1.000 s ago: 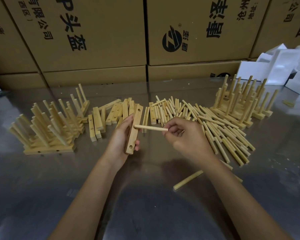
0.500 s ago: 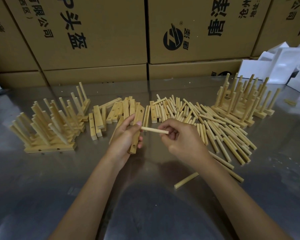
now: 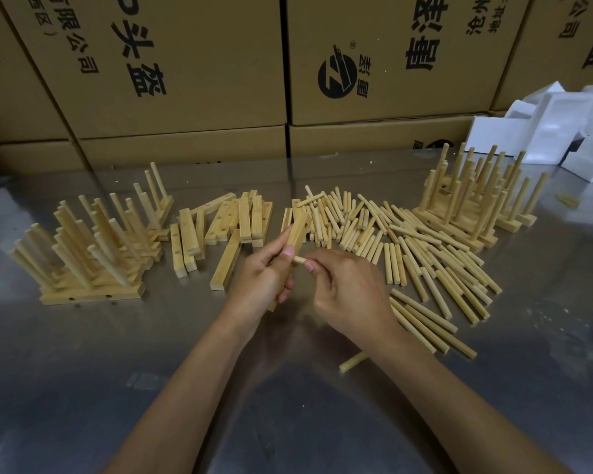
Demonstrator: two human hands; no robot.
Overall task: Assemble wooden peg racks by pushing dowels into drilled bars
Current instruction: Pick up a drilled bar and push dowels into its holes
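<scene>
L hand (image 3: 261,278) grips a drilled bar (image 3: 297,234), held off the surface (image 3: 83,388) and tilted, far end up toward the pile. R hand (image 3: 348,292) pinches a dowel (image 3: 299,259) w/ fingers curled round it; only the tip shows, right at the bar's side face by the L thumb. Both grips closed on their parts. Can't tell if the tip is in a hole yet.

Spare bars (image 3: 226,227) lie just far-left of the hands, loose dowels (image 3: 408,248) spread to the right, finished racks (image 3: 86,254) at far left and more at far right (image 3: 473,206).

Risks, prob.: dowel goes in off-axis since the bar is only hand-held, so it jams or sits crooked. Hard push w/ the thumb so near could pinch it, or the bar could twist in the L grip. A dowel (image 3: 353,361) lies alone near the R forearm; a wrist sweep might roll it off.
</scene>
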